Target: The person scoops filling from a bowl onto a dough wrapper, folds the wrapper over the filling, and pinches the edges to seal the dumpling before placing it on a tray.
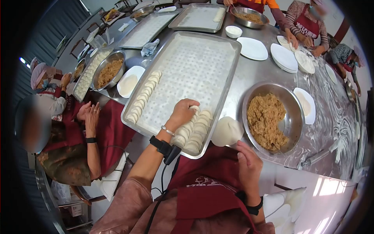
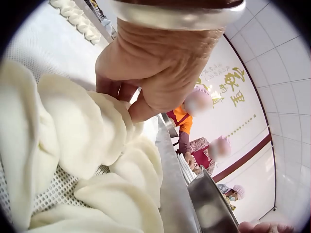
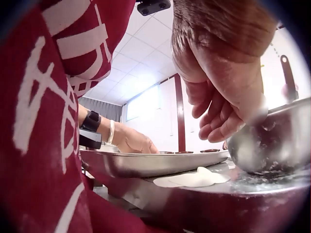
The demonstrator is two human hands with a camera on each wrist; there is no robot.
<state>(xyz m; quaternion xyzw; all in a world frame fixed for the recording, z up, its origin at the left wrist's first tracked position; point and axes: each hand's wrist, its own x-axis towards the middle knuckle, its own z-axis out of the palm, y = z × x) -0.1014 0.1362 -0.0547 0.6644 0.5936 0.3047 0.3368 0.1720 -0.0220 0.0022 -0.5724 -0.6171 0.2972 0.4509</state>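
Note:
My left hand (image 1: 182,115) reaches over the large metal tray (image 1: 180,35) and pinches a dumpling (image 1: 194,109) at the far end of a row near the right rim. In the left wrist view, thumb and fingers (image 2: 138,108) close about that dumpling, partly hiding it, and pale half-moon dumplings (image 2: 68,126) overlap in front. Loosely bent and holding nothing, my right hand (image 1: 249,163) hangs at the table's front edge. A round dough wrapper (image 1: 227,131) lies between tray and filling bowl; in the right wrist view the wrapper (image 3: 192,179) sits below the right fingers (image 3: 218,131).
A steel bowl of brown filling (image 1: 267,121) stands right of the tray. Another dumpling row (image 1: 144,95) lines the tray's left side. White plates (image 1: 283,57), a small white bowl (image 1: 233,32) and more trays (image 1: 198,17) stand farther back. Several people work around the table.

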